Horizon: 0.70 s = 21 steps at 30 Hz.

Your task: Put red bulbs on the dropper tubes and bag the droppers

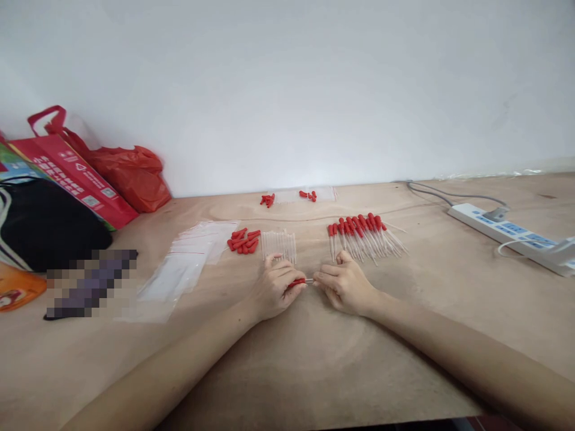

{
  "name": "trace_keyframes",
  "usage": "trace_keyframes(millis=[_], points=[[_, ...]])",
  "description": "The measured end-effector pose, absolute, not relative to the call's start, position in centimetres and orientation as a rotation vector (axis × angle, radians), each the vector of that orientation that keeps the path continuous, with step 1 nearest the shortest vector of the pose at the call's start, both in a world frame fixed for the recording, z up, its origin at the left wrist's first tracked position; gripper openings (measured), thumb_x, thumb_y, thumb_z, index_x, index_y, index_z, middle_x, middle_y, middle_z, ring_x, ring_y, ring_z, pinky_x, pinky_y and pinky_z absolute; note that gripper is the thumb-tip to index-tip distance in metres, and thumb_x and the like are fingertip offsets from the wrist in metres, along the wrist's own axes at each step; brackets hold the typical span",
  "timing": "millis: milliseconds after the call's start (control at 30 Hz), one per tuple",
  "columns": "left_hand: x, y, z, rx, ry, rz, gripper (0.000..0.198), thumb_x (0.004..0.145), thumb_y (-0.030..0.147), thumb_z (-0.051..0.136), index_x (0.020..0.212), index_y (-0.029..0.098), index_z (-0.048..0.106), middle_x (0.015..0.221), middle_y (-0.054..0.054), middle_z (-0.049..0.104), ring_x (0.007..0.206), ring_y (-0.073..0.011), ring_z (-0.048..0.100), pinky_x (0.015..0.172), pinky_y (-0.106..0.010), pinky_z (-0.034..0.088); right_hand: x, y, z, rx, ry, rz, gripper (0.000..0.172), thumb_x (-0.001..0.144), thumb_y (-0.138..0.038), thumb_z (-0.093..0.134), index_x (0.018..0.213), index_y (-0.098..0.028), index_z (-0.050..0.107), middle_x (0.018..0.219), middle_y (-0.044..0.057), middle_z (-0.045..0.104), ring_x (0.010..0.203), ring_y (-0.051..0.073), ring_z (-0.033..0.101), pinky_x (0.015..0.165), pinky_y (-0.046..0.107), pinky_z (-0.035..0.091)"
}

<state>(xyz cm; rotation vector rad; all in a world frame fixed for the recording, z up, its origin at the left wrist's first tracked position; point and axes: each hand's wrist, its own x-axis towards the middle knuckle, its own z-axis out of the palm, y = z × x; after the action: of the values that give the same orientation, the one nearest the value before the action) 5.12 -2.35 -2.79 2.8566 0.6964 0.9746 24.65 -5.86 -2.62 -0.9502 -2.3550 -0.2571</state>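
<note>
My left hand pinches a red rubber dropper bulb near the middle of the table. From the bulb a thin clear glass tube runs across to my right hand, whose closed fingers grip its other end. Just beyond my left hand lies a row of bare clear tubes, beside a pile of loose red bulbs. Past my right hand rests a fanned group of droppers, each a clear tube with a red bulb on its end.
Flat clear plastic bags lie to the left. At the back are more red bulbs and a clear bag. A white power strip sits right; a red bag, black pouch and pixelated dark item stand or lie left.
</note>
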Motion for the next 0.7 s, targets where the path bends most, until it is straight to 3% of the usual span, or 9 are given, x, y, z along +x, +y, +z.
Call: trace_keyframes(millis=[433,567,700], points=[[5.1,-1.8,-1.9,2.884,0.858,0.991,0.013,0.084,0.03,0.048,0.084,0.023,0.058,0.077,0.002,0.066,0.078,-0.015,0.056,0.093,-0.039,0.018,24.6,-6.0,-1.3,-1.156,-2.494,-0.227,0.019,0.081,-0.022,0.044,0.078,-0.017,0.062,0.069,0.003,0.06,0.066,0.014,0.046,0.063,0.031,0.02],[3.9,-0.7,-1.5,2.859,1.199,1.099,0.034,0.077,0.043,0.054,0.105,0.022,0.054,0.1,-0.006,0.062,0.095,-0.0224,0.051,0.091,-0.041,0.022,25.9,-5.1,-1.1,-1.397,-2.297,-0.053,0.02,0.079,-0.022,0.043,0.082,-0.018,0.063,0.071,0.004,0.062,0.068,0.015,0.052,0.063,0.029,0.025],[1.5,1.1,-1.7,2.684,1.71,1.173,0.028,0.077,0.035,0.053,0.101,0.021,0.054,0.102,-0.008,0.059,0.099,-0.026,0.048,0.086,-0.042,0.026,27.6,-2.4,-1.1,-1.767,-1.873,0.076,0.031,0.077,-0.022,0.044,0.106,-0.016,0.054,0.075,0.004,0.064,0.067,0.017,0.056,0.06,0.026,0.032]])
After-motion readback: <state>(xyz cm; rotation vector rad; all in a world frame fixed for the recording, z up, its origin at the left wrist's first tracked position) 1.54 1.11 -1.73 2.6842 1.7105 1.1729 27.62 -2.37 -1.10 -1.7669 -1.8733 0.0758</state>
